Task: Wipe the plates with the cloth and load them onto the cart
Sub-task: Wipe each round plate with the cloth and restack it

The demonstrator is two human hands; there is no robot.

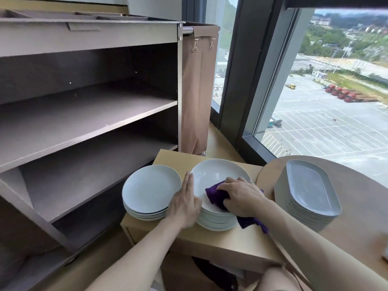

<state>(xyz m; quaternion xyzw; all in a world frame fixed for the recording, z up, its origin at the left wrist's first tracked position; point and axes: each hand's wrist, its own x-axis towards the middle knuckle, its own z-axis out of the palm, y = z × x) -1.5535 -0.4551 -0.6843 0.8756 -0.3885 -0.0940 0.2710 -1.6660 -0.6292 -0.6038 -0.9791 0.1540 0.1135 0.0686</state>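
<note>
Two stacks of round white plates stand on a low wooden table [220, 242]. On the top plate [214, 174] of the taller, right stack lies a purple cloth [216, 195], and my right hand [243, 196] presses down on it and grips it. Against the left edge of that stack rests my left hand [185, 203], fingers straight and flat along the rim. The shorter stack of plates [151, 192] sits just left of it. A grey cart [88, 114] with bare shelves stands at the left.
A stack of grey oval platters [308, 194] sits on a round wooden table [357, 206] at the right. A brown cloth bag [197, 91] hangs on the cart's right end. Large windows rise behind the tables.
</note>
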